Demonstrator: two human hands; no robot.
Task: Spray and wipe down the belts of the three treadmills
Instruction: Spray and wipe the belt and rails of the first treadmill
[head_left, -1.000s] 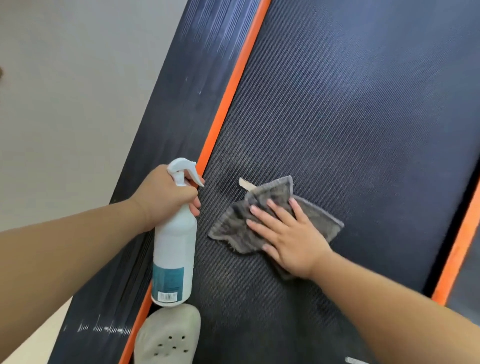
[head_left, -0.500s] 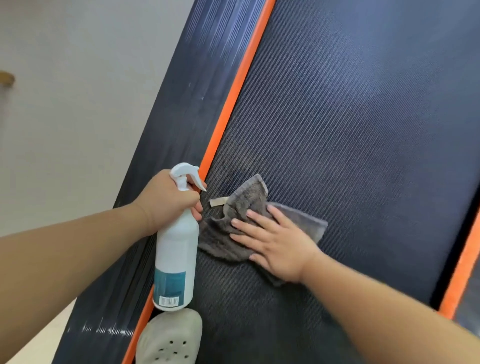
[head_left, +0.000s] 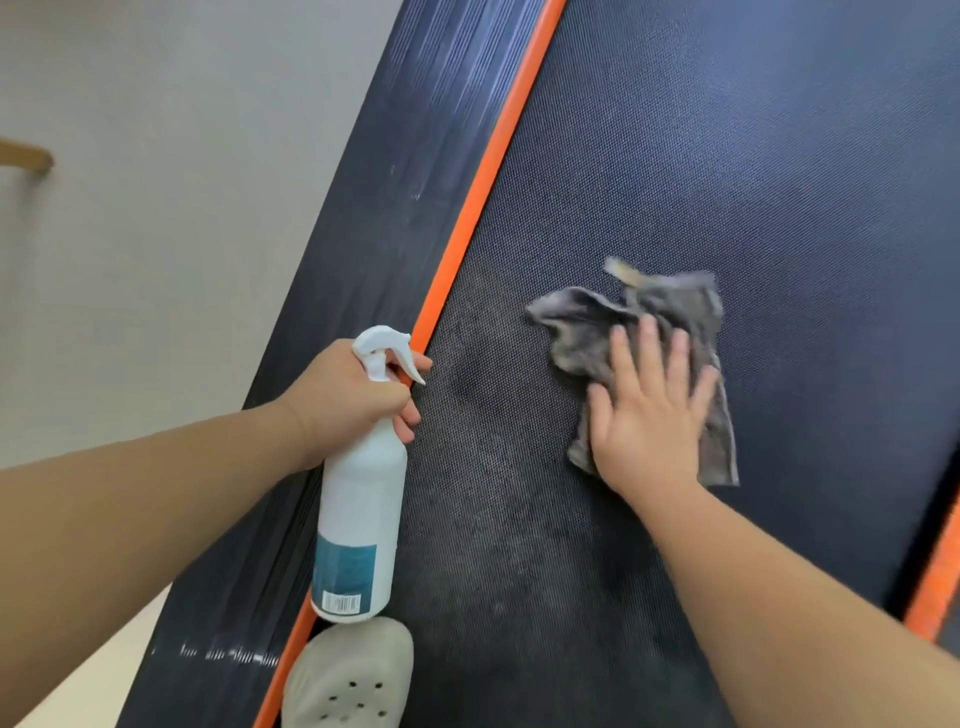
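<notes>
- While its fingers lie straight and slightly spread, the right hand (head_left: 649, 415) presses flat on a crumpled grey cloth (head_left: 576, 322), which rests on the treadmill belt (head_left: 753, 156) nearer its right edge.
- The left hand (head_left: 348, 395) is curled round the neck of a white spray bottle (head_left: 358, 509), one finger reaching past the trigger; the bottle hangs upright over the belt's left edge.
- An orange strip (head_left: 483, 182) borders that left edge, with a dark ribbed side rail (head_left: 384, 208) beyond it and pale floor (head_left: 156, 260) further out.
- A pale perforated shoe (head_left: 348, 675) stands at the belt's near left corner, just below the bottle's base.
- Between bottle and cloth the belt looks darker and mottled.
- The cloth's far edge and the right fingertips are blurred; a second orange strip (head_left: 935, 587) and a brown wooden piece (head_left: 26, 156) are cut off by the frame.
</notes>
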